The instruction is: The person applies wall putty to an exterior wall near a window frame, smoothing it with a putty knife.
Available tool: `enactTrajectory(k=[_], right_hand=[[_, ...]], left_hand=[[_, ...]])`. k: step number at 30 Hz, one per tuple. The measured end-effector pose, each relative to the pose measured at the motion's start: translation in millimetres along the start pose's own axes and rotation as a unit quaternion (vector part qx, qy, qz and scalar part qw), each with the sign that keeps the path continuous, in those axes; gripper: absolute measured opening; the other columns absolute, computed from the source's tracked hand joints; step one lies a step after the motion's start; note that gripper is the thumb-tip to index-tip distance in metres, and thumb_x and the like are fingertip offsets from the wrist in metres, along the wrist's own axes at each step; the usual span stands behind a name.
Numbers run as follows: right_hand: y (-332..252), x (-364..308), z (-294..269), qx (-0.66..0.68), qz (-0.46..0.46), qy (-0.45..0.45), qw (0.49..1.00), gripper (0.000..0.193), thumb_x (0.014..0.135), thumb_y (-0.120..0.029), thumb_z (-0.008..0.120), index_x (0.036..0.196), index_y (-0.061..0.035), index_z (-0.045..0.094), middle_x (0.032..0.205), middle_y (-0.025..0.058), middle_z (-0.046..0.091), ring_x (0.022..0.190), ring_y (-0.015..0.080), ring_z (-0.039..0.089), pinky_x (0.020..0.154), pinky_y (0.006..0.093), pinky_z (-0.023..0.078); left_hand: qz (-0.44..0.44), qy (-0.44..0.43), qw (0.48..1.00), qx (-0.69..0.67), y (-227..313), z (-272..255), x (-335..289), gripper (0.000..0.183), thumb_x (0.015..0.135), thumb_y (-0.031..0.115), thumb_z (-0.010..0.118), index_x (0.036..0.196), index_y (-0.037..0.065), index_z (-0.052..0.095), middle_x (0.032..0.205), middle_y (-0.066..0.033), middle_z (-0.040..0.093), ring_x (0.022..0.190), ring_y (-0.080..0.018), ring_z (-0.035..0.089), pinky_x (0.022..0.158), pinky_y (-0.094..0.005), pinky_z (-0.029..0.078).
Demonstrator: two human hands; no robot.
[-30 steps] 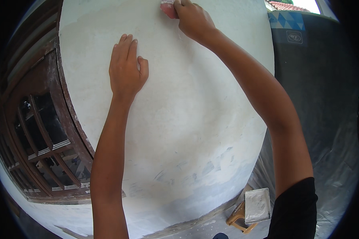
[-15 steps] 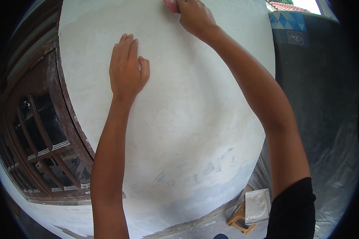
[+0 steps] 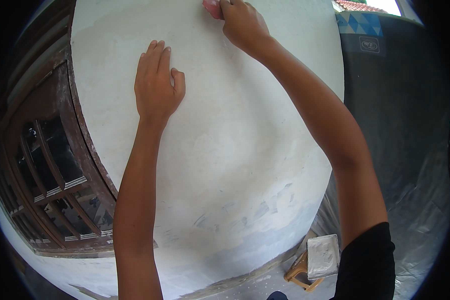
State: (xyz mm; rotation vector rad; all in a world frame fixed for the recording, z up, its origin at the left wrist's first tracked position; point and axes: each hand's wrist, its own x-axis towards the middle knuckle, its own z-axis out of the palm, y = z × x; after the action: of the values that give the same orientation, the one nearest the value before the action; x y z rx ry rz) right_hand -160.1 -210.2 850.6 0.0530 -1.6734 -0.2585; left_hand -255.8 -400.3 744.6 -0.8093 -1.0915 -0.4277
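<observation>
A white, putty-smeared wall (image 3: 210, 145) fills the middle of the view. My left hand (image 3: 157, 87) lies flat against it, fingers pointing up and thumb a little apart, with nothing held. Higher up and to the right, my right hand (image 3: 245, 26) grips a flat pink scraper (image 3: 213, 8) close to the wall. The upper edge of the picture cuts off part of the scraper and of the fingers around it. Grey-blue scuffs and patches (image 3: 262, 207) mark the lower wall.
To the left is a brown wooden window (image 3: 50, 165) with dark panes. A rectangular tray (image 3: 323, 256) of white putty rests on a tan stool (image 3: 299, 272) at the lower right. Dark plastic sheeting (image 3: 400, 130) hangs on the right, and red roof tiles (image 3: 360, 6) show behind it.
My right hand and the scraper have moved slightly down and left. My left hand stays flat on the wall; the whole view has shifted a little.
</observation>
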Motion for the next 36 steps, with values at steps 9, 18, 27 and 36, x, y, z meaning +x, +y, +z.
enactTrajectory(k=[9, 18, 27, 36], right_hand=[[-48, -117, -48, 0.065, -0.048, -0.071, 0.994, 0.027, 0.086, 0.002, 0.06, 0.113, 0.0088, 0.061, 0.113, 0.0186, 0.061, 0.094, 0.0259, 0.067, 0.066, 0.0405, 0.058], [4, -213, -147, 0.474, 0.353, -0.261, 0.763, 0.015, 0.093, -0.005, 0.064, 0.105, 0.0031, 0.066, 0.081, 0.0067, 0.066, 0.064, 0.0116, 0.059, 0.059, 0.0299, 0.049], [57, -359, -197, 0.45, 0.53, -0.173, 0.697, 0.021, 0.099, -0.011, 0.067, 0.113, 0.0039, 0.069, 0.097, 0.0114, 0.074, 0.078, 0.0154, 0.07, 0.067, 0.0288, 0.059], [105, -478, -247, 0.391, 0.662, -0.068, 0.636, 0.025, 0.102, -0.014, 0.062, 0.119, 0.0031, 0.067, 0.103, 0.0118, 0.073, 0.084, 0.0159, 0.07, 0.072, 0.032, 0.059]], left_hand=[[-0.067, 0.004, 0.991, -0.112, -9, -6, -3, 0.039, 0.086, 0.004, 0.057, 0.122, -0.005, 0.067, 0.138, -0.0159, 0.063, 0.134, -0.0323, 0.056, 0.113, -0.044, 0.045], [-0.132, 0.023, 0.949, -0.286, 4, -7, -14, 0.043, 0.093, 0.006, 0.053, 0.133, -0.005, 0.062, 0.143, -0.0183, 0.06, 0.14, -0.0331, 0.051, 0.116, -0.0435, 0.04], [-0.221, -0.047, 0.865, -0.447, 203, -21, -110, 0.05, 0.098, 0.016, 0.043, 0.143, -0.003, 0.054, 0.147, -0.0186, 0.058, 0.144, -0.0354, 0.047, 0.12, -0.0481, 0.035], [-0.315, -0.176, 0.729, -0.583, 382, 7, -199, 0.056, 0.095, 0.01, 0.041, 0.148, -0.006, 0.046, 0.152, -0.0231, 0.05, 0.147, -0.0396, 0.041, 0.122, -0.0493, 0.031]])
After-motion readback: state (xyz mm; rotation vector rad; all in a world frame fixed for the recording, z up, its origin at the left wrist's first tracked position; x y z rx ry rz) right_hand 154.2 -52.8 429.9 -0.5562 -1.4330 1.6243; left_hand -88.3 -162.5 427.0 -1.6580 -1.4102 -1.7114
